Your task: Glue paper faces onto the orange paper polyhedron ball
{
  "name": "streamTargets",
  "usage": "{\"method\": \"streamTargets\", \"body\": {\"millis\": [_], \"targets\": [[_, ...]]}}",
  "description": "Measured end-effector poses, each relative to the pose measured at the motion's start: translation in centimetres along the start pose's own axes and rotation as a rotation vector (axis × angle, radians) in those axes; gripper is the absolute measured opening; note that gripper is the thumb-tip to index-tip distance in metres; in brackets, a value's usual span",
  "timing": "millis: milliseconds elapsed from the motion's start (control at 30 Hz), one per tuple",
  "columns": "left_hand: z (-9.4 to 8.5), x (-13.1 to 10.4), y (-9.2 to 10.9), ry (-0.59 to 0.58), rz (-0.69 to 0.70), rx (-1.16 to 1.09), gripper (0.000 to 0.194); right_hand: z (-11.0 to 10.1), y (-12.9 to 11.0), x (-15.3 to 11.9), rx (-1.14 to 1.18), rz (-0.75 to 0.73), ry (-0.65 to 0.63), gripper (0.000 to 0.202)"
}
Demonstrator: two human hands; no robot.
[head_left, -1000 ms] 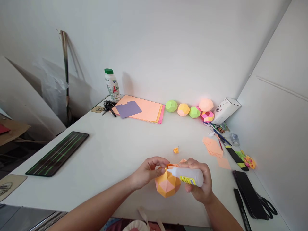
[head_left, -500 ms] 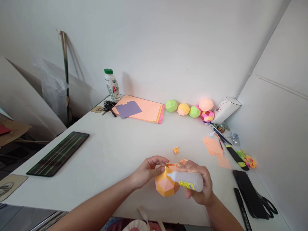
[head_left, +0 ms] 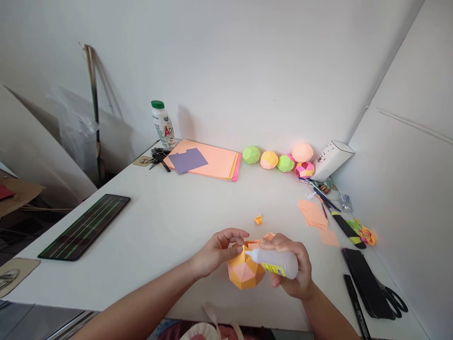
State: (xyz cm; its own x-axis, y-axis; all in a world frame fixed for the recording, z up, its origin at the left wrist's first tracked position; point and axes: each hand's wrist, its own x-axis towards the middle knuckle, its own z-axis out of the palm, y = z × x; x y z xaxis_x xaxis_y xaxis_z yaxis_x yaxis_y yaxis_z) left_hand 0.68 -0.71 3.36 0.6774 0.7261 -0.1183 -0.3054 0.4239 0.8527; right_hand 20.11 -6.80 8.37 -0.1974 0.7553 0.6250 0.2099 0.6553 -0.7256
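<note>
My left hand [head_left: 220, 251] grips the upper left rim of a folded paper ball [head_left: 246, 274], orange and peach with faceted sides and an open top. In my right hand [head_left: 295, 269] is a white glue bottle [head_left: 278, 262] with a yellow label, lying nearly level. Its narrow nozzle points left and meets the ball's upper front, close to my left thumb. A peach folded piece [head_left: 269, 236] shows behind the ball, partly hidden by my right hand. Farther back, a small orange folded piece [head_left: 258, 219] lies on the white table [head_left: 184, 212].
Finished paper balls [head_left: 269, 159] line the wall beside stacked coloured sheets [head_left: 219, 163]. At right lie peach paper squares [head_left: 313, 215], a utility knife [head_left: 348, 230], a black case [head_left: 368, 283], scissors [head_left: 394, 300] and a marker [head_left: 356, 307]. A dark panel [head_left: 85, 227] lies left; a bottle [head_left: 163, 125] stands behind.
The glue bottle's nozzle stays against the ball, with both hands holding nearly the same pose. The whole view has shifted slightly.
</note>
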Motion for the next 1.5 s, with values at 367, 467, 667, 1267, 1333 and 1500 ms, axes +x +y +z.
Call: {"method": "streamTargets", "body": {"millis": [367, 467, 667, 1267, 1333, 1500], "targets": [[-0.24, 0.07, -0.41, -0.026, 0.015, 0.011, 0.035, 0.08, 0.34, -0.13, 0.034, 0.035, 0.024, 0.036], [-0.37, 0.1, -0.5, -0.038, 0.016, 0.003, 0.037, 0.27, 0.51, -0.09, 0.09, 0.052, 0.049, 0.035], [-0.41, 0.08, -0.51, -0.039, 0.019, 0.0, 0.039, 0.19, 0.91, -0.42, 0.133, 0.077, 0.054, 0.037], [-0.6, 0.17, -0.95, -0.081, 0.055, 0.001, 0.039, 0.18, 0.86, -0.49, 0.117, 0.106, 0.067, 0.037], [-0.62, 0.16, -0.97, -0.078, 0.056, -0.001, 0.039, 0.11, 0.85, -0.42, 0.111, 0.125, 0.059, 0.037], [-0.56, 0.11, -0.8, -0.063, 0.042, 0.003, 0.04, 0.02, 0.85, -0.32, 0.194, 0.15, 0.035, 0.036]]}}
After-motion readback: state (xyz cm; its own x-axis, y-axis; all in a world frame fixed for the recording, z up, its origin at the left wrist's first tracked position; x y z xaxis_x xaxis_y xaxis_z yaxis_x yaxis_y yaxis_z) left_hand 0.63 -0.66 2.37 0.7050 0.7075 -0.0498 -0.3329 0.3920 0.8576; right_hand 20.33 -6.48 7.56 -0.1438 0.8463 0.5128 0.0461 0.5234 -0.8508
